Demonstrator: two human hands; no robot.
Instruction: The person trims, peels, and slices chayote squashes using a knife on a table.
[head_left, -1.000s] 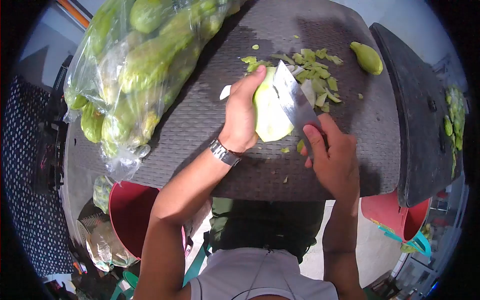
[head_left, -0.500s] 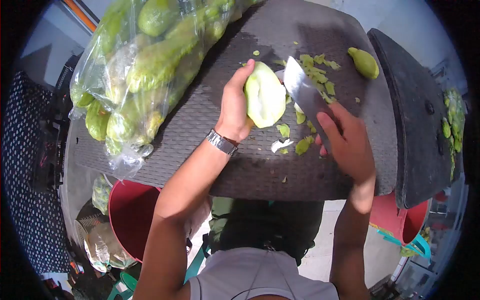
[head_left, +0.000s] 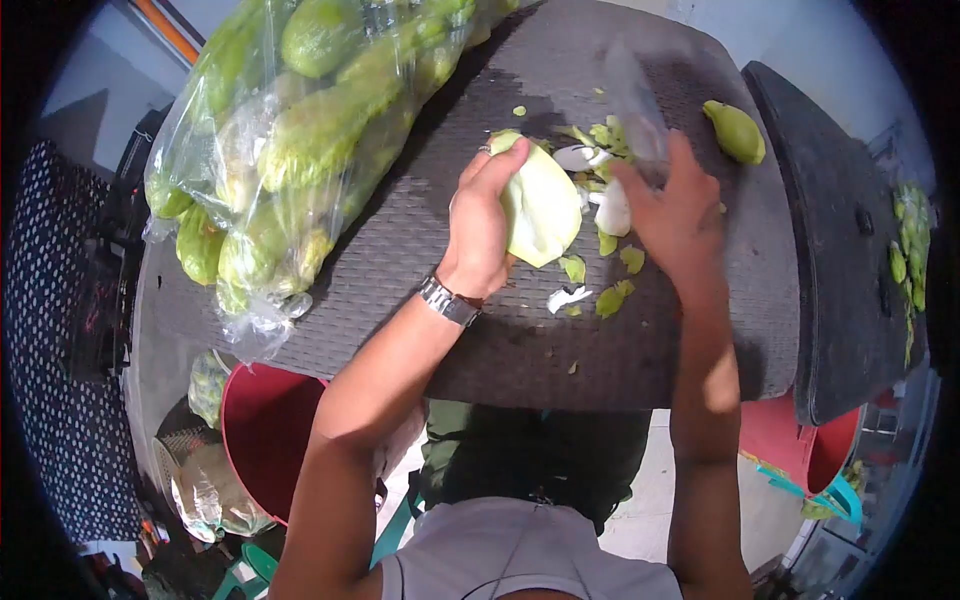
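Observation:
My left hand is wrapped round a peeled, pale green chayote, held above the dark woven-pattern table. A groove runs down its pale face. My right hand grips a knife, its wide blade smeared by motion and pointing away from me. The blade is apart from the chayote, to its right. Green and white peelings lie scattered between and below my hands. At the table's right side rests an unpeeled green chayote.
A clear plastic bag full of green chayotes covers the table's left side. Below the table edge stand a red bin on the left and another red container on the right. A dark panel stands along the right edge.
My right hand has swung the knife up and away from the chayote. The chayote has tilted slightly in my left hand. More white slices show among the peelings.

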